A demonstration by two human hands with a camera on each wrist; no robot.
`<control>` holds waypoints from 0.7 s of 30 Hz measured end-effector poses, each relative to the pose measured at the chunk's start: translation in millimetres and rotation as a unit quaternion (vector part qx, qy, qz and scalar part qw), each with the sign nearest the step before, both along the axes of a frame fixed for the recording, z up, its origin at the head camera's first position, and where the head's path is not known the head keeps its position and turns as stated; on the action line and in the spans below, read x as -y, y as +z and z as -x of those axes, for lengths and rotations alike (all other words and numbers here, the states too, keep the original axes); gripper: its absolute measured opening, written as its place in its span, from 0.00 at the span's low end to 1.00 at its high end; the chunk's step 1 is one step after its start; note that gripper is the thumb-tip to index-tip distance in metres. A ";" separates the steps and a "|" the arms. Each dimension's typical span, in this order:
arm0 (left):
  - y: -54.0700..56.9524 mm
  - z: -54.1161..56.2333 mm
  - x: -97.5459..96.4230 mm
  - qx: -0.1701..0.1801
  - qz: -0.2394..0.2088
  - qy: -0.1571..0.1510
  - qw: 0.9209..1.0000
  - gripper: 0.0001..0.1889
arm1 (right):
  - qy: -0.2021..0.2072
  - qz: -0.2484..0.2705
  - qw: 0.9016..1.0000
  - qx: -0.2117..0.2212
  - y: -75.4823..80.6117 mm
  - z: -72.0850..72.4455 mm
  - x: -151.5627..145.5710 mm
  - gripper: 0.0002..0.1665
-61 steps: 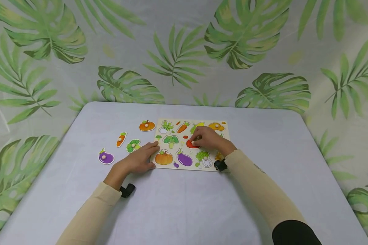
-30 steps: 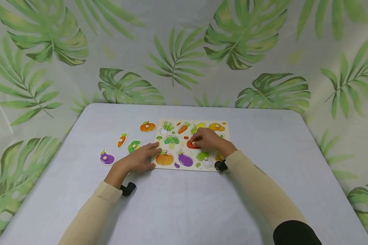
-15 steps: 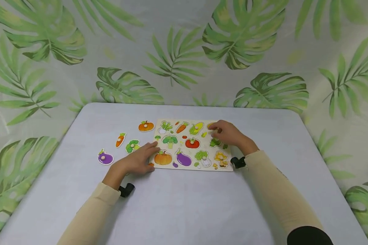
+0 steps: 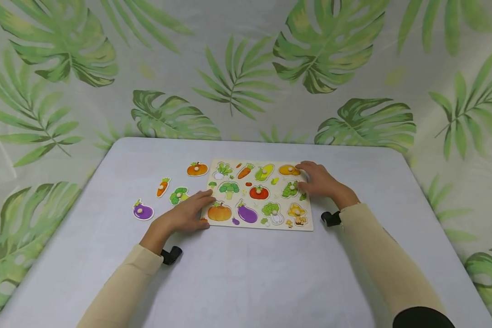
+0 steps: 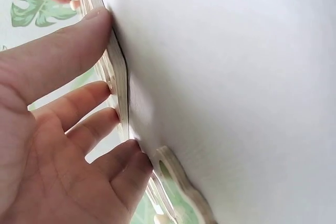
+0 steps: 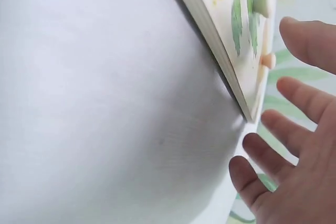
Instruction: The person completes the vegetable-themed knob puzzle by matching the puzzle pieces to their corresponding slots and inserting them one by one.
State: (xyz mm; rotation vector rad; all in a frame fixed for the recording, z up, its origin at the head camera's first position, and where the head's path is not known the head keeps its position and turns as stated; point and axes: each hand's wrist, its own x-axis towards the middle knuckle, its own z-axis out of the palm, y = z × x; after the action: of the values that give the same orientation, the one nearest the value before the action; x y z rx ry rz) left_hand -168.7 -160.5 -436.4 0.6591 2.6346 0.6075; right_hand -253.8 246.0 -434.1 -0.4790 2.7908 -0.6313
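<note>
A wooden knob puzzle board (image 4: 279, 224) printed with vegetables lies flat on the table. My left hand (image 4: 185, 212) rests at its left edge, fingertips on the board; in the left wrist view the thumb (image 5: 79, 45) lies along the board's side. My right hand (image 4: 321, 182) is by the upper right edge with fingers spread, next to the potato piece (image 4: 287, 170) and a green vegetable piece (image 4: 289, 190). In the right wrist view its fingers (image 6: 283, 129) hold nothing. The tomato piece (image 4: 259, 193), corn piece (image 4: 264, 172) and mushroom piece (image 4: 297, 213) sit in the board.
Left of the board lie loose knob pieces: a pumpkin (image 4: 197, 169), a carrot (image 4: 162, 187), a broccoli (image 4: 178, 195) partly behind my left hand, and an eggplant (image 4: 142, 210). The white table (image 4: 254, 278) meets a leaf-patterned curtain (image 4: 246, 59) behind.
My right hand has left the tomato piece's knob, passed over the potato piece and moved right to the board's right edge, its fingers spreading. My left hand stays at the left edge.
</note>
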 end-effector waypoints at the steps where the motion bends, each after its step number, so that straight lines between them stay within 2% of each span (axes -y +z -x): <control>1: -0.5 -0.2 0.7 0.000 -0.001 0.002 1.000 0.36 | 0.003 -0.007 1.000 -0.002 -0.9 3.1 0.4 0.36; 6: -1.2 -0.3 2.1 0.002 0.003 0.007 1.000 0.37 | 0.009 -0.042 0.999 -0.014 -6.9 15.0 0.7 0.37; 8: -1.4 0.2 0.5 0.002 0.007 0.007 1.000 0.37 | 0.007 -0.043 0.999 -0.011 -7.7 13.9 -1.5 0.37; 12: 0.4 1.5 -0.6 -0.004 0.013 0.008 1.000 0.37 | 0.016 -0.030 0.999 0.001 -5.0 6.0 -5.0 0.39; 21: -1.3 0.7 1.6 -0.001 0.008 0.006 1.000 0.38 | 0.055 -0.027 0.997 0.041 -5.6 -18.3 -18.1 0.53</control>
State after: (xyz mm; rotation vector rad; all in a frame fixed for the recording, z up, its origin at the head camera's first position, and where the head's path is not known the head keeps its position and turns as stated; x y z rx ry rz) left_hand -169.5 -162.1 -437.7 0.6393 2.6441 0.5892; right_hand -235.5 264.1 -439.8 -0.5788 2.6757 -0.5363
